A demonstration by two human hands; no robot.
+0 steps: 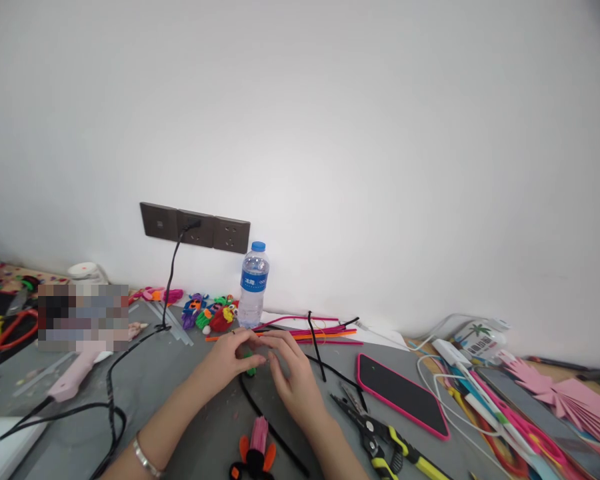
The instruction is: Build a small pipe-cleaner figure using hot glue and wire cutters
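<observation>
Both hands meet at the middle of a grey table (190,413). My left hand (230,360) is pinched on a small green pipe-cleaner piece (251,369). My right hand (293,380) curls its fingers against the same piece from the right. A long black pipe cleaner (270,427) runs from under the hands toward me. In front of my wrists lies a pink, orange and black pipe-cleaner figure (254,457).
A water bottle (253,285) stands by the wall beside several colourful pipe-cleaner figures (210,312) and loose pipe cleaners (305,331). A pink-cased phone (403,395) and yellow-handled pliers (380,440) lie to the right. A pink glue gun (77,373) with a black cord lies at left.
</observation>
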